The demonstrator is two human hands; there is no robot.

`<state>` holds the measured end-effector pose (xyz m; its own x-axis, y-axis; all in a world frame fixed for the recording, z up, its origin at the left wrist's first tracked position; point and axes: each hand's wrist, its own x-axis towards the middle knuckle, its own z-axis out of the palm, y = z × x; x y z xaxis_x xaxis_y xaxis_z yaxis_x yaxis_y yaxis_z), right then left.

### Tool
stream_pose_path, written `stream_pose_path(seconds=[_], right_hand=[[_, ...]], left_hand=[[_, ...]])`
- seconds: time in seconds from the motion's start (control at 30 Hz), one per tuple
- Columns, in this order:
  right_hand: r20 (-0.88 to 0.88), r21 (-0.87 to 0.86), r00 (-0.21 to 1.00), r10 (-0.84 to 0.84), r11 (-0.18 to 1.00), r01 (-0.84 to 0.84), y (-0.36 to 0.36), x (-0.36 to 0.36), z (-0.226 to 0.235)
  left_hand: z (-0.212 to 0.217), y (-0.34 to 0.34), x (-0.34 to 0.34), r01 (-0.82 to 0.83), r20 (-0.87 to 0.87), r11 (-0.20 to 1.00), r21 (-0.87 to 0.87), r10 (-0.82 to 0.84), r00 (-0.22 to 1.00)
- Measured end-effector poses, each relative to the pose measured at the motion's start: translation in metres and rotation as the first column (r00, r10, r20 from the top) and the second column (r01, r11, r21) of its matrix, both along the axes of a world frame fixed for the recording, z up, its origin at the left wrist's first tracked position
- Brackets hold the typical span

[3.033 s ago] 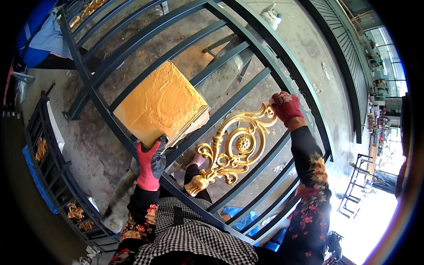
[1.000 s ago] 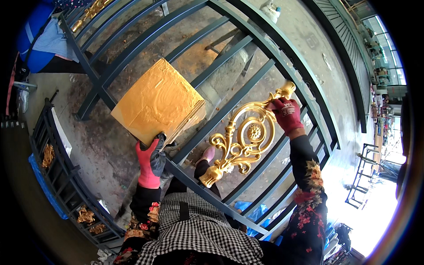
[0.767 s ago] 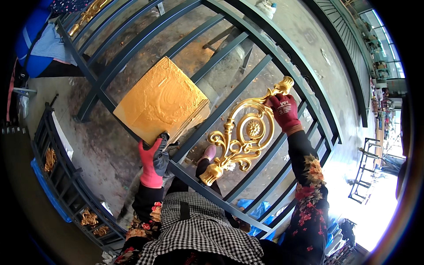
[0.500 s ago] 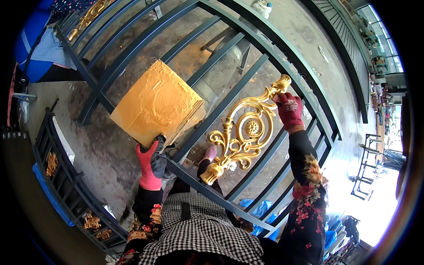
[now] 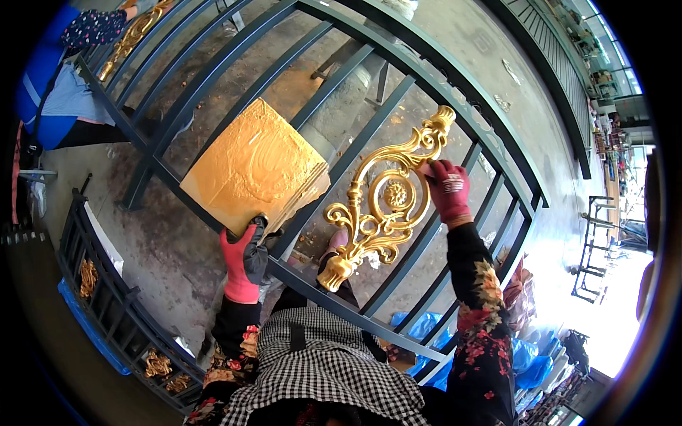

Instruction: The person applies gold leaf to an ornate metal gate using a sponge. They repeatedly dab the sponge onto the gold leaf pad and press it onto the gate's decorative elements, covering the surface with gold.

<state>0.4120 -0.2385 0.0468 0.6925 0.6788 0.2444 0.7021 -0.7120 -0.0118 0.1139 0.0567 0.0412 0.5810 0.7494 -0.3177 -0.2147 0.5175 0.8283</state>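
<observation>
In my left hand point(image 5: 243, 259), gloved in red and black, is the near corner of a square board point(image 5: 256, 170) smeared with thick gold paint. The fingers are closed on its edge, and the board lies tilted above the dark bars. A gold scrollwork ornament point(image 5: 395, 194), with a round flower boss in its middle, is set between bars of the dark metal railing point(image 5: 355, 157). My right hand point(image 5: 450, 190), in a dark red glove, pinches at the ornament's upper right scroll. Whatever its fingertips hold is too small to make out.
Another person's sleeve point(image 5: 92, 28) reaches over a second gold ornament point(image 5: 131, 41) at the upper left. A smaller dark railing point(image 5: 117, 305) with gold ornaments stands at the lower left. Blue plastic sheeting point(image 5: 423, 326) lies beneath the railing at the lower right.
My right hand has moved down and left, from the ornament's top collar to its upper right scroll. The left hand still holds the board. The other person's sleeve has come further into view.
</observation>
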Motion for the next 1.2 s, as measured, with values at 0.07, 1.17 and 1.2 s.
stream_pose_path(seconds=[0.07, 1.17, 1.2], right_hand=[[0.02, -0.097, 0.996, -0.083, 0.992, 0.084, -0.01, 0.003, -0.014], [-0.113, -0.001, 0.988, -0.103, 0.995, 0.104, 0.008, 0.001, -0.007], [-0.116, 0.048, 0.993, -0.021, 0.998, 0.027, 0.022, 0.003, -0.01]], left_hand=[[-0.002, -0.002, 0.002, 0.071, -0.118, 0.953, 0.295, -0.037, 0.992], [-0.038, -0.008, -0.019, 0.238, -0.291, 0.827, 0.509, -0.095, 0.952], [-0.035, -0.01, -0.014, 0.192, -0.239, 0.919, 0.346, -0.112, 0.965]])
